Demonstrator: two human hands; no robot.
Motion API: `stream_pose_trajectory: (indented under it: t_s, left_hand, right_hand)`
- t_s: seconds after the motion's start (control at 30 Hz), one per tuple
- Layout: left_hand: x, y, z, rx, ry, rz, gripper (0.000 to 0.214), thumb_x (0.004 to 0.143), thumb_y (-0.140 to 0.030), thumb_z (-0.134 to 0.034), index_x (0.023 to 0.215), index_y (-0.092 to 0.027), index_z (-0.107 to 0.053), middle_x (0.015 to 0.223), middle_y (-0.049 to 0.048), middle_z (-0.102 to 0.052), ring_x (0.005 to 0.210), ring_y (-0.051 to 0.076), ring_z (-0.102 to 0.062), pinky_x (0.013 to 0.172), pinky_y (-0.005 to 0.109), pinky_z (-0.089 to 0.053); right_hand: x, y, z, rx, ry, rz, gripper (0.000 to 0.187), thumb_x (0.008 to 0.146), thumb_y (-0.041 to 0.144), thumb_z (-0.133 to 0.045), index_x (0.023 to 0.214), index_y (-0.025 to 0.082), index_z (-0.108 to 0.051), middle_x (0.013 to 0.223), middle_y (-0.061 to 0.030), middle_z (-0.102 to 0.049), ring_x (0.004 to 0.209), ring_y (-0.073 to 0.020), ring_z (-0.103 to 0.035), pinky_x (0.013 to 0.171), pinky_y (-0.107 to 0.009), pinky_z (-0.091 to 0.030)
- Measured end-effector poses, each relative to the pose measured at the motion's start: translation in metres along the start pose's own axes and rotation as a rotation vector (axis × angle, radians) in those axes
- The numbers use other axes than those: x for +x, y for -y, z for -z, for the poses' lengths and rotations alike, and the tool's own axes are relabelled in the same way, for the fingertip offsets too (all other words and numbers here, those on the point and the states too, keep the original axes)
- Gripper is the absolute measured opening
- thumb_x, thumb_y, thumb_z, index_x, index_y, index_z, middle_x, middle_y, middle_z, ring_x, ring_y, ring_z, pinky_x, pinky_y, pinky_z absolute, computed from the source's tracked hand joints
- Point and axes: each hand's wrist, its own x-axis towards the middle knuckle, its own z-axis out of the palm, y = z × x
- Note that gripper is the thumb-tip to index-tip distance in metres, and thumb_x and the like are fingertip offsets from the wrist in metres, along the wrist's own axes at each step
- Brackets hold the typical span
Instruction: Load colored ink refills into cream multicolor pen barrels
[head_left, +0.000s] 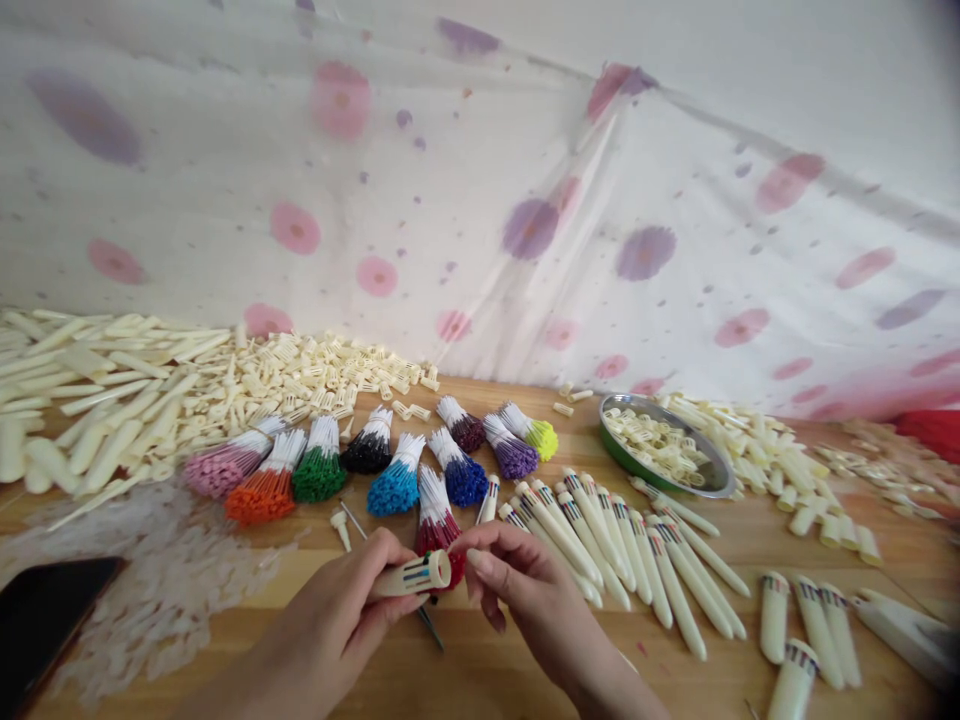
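My left hand (358, 600) is wrapped round a cream multicolour pen barrel (412, 577), its open round end pointing right and dark and blue strips showing in its slots. Just right of that end is my right hand (517, 590), thumb and forefinger close together and the other fingers curled; whatever they hold, if anything, is hidden. Behind the fingertips stands a bundle of crimson-tipped refills (436, 505), partly covered by my hands. A thin dark metal rod (430, 628) lies on the table under the barrel.
More refill bundles, such as blue (394, 487) and green (320, 470), stand behind. Several multicolour pens (622, 545) lie at right, near a metal bowl (720, 475) of cream parts. Cream tubes (112, 430) pile up at left, above clear plastic pieces (150, 590) and a phone (52, 620).
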Motion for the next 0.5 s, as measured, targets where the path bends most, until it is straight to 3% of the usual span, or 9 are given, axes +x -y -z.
stream_pose_trajectory:
  t_s: [0.13,0.23,0.5]
  left_hand:
    - [-0.003,-0.002,0.001,-0.082,0.052,-0.028,0.012,0.085,-0.034,-0.050,0.094,-0.029,-0.055,0.091,0.0006,-0.067,0.086,0.021,-0.063,0.074,0.027,-0.047]
    - [-0.004,0.002,0.000,-0.130,-0.010,-0.066,0.011,0.082,-0.032,-0.055,0.092,-0.030,-0.059,0.088,-0.0007,-0.067,0.082,0.020,-0.063,0.073,0.025,-0.048]
    - [-0.001,0.018,-0.002,-0.080,0.009,-0.275,0.034,0.081,-0.015,-0.055,0.106,-0.038,-0.054,0.098,-0.0051,-0.064,0.092,0.015,-0.061,0.081,0.021,-0.048]
  right_hand:
    - [-0.006,0.018,-0.001,-0.353,-0.012,0.176,0.015,0.080,0.032,-0.064,0.083,0.019,-0.071,0.069,-0.0016,-0.063,0.057,-0.0092,-0.052,0.050,-0.019,-0.040]
    - [-0.015,0.030,-0.006,-0.631,0.017,0.295,0.011,0.083,0.025,-0.061,0.087,0.022,-0.071,0.078,-0.0034,-0.066,0.070,-0.0129,-0.058,0.062,-0.023,-0.045]
    - [-0.030,0.043,-0.016,-0.974,0.051,0.657,0.014,0.084,0.014,-0.057,0.092,0.015,-0.068,0.070,-0.0042,-0.064,0.062,-0.0109,-0.056,0.057,-0.020,-0.043]
